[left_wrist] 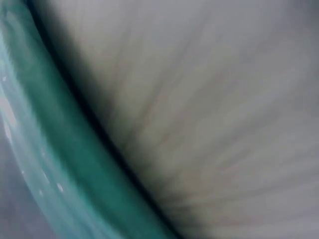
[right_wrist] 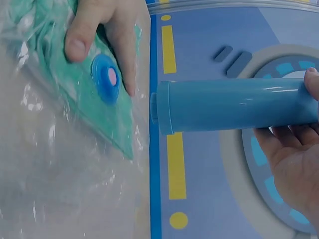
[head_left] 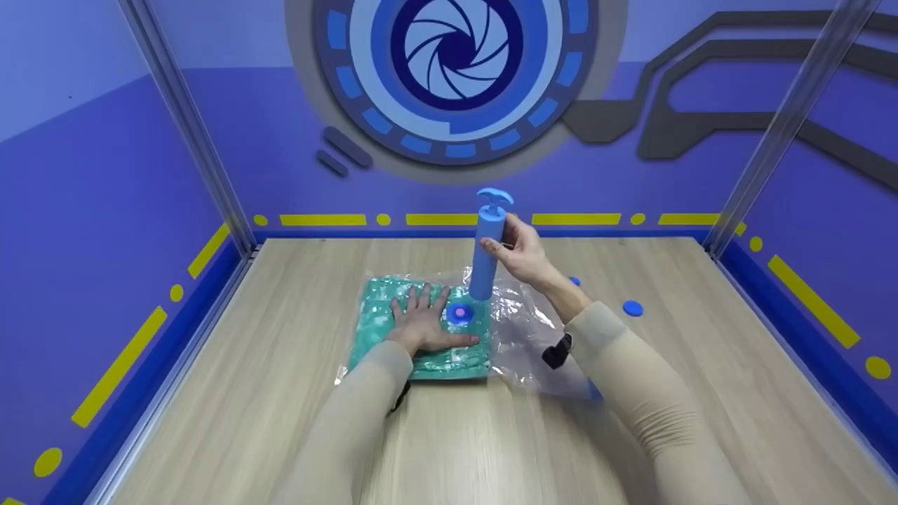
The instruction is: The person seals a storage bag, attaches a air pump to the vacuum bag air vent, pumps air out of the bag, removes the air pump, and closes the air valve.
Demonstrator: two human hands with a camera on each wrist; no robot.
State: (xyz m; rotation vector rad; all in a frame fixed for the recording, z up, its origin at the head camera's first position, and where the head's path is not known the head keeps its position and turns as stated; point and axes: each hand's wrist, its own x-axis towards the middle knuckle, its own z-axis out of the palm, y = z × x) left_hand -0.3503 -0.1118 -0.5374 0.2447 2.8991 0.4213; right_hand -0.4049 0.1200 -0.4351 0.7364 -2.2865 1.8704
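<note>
A clear vacuum storage bag (head_left: 533,344) lies on the table with folded green fabric (head_left: 375,330) in its left part. My left hand (head_left: 424,328) rests flat on the bag over the fabric, fingers spread. Between its thumb and forefinger sits the bag's round blue valve (head_left: 460,313), pink at its centre. My right hand (head_left: 523,252) grips a blue hand pump (head_left: 484,256) by its barrel, upright and slightly tilted, handle at the top. In the right wrist view the lower end of the pump (right_wrist: 239,104) is apart from the valve (right_wrist: 105,78).
A blue disc (head_left: 633,308) lies on the wooden table (head_left: 245,421) to the right of the bag. Another small blue piece (head_left: 574,281) shows partly behind my right wrist. Blue panel walls (head_left: 407,189) bound the table at the back and sides.
</note>
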